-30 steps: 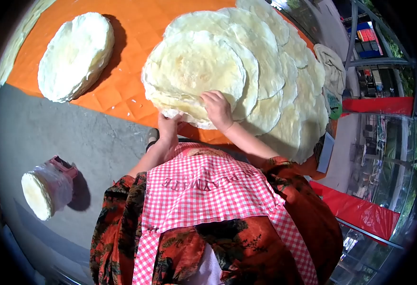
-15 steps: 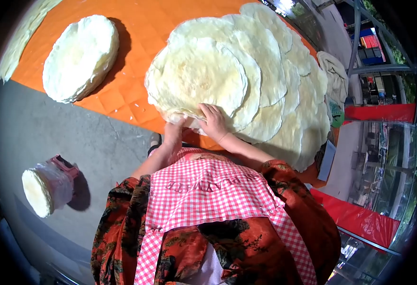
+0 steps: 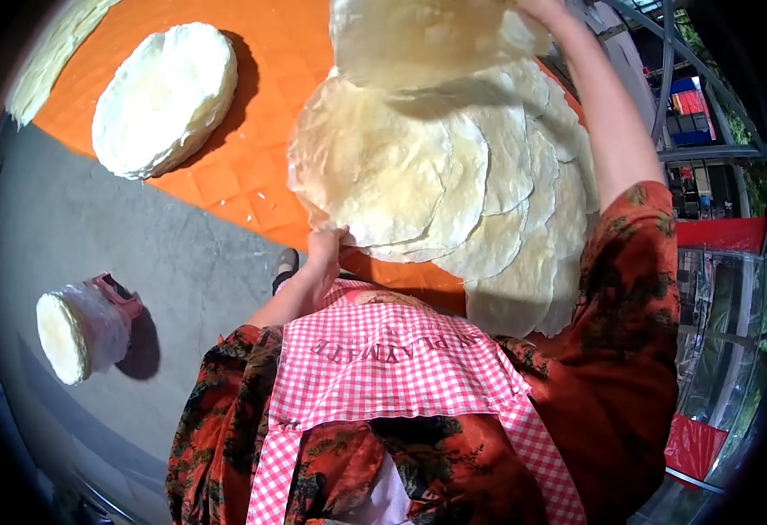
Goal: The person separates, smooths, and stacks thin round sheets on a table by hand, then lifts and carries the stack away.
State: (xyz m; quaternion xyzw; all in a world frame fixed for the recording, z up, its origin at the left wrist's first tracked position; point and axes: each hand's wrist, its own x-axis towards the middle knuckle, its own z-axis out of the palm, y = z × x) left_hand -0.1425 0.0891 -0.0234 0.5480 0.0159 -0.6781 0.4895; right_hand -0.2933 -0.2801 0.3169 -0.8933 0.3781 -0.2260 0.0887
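A thin flatbread point(image 3: 427, 44) hangs raised over the far part of the pile, blurred by motion, with its top cut off by the frame. My right hand point(image 3: 536, 9), partly out of view at the top edge, is closed on its right side. My left hand point(image 3: 324, 247) rests at the near left rim of the overlapping flatbreads point(image 3: 375, 166). Its thumb and fingers pinch the edge of a sheet there. The pale round sheets fan out to the right, lapping over one another on the orange table cover point(image 3: 270, 149).
A thick round stack of flatbreads point(image 3: 165, 101) stands on the left of the table. More pale sheets point(image 3: 55, 57) lie at the far left corner. On the grey floor, a plastic-wrapped stack point(image 3: 82, 332) sits on a pink stool point(image 3: 119, 296).
My right hand has left the near edge and swung up and away to the far right, lifting a flatbread off the pile. My left hand stays at the near rim.
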